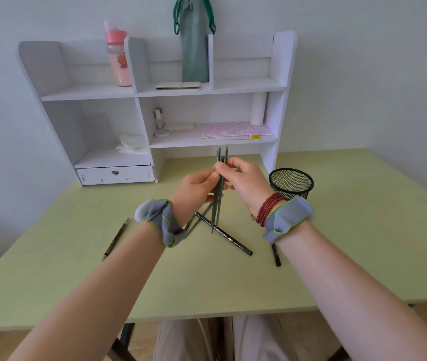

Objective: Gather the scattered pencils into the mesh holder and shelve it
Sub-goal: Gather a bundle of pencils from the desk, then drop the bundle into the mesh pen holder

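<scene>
A bundle of green pencils [218, 199] stands nearly upright above the desk, pinched between my left hand [194, 191] and my right hand [246, 183]. Their tips rise above my fingers. The black mesh holder [291, 182] stands upright on the green desk [363, 230] just right of my right hand. On the desk lie a black pencil [229, 237] under my hands, another black pencil [276, 255] partly hidden by my right wrist, a brown pencil [115, 239] at the left, and a green pencil [196, 222] beside my left wrist.
A white desk shelf [217, 86] stands at the back, against the wall. It holds a pink bottle [118, 56], a green pouch [194, 43], a pink sticker sheet [235, 130] and small items. The upper right compartment [243, 71] holds nothing. A drawer [114, 174] sits at its lower left.
</scene>
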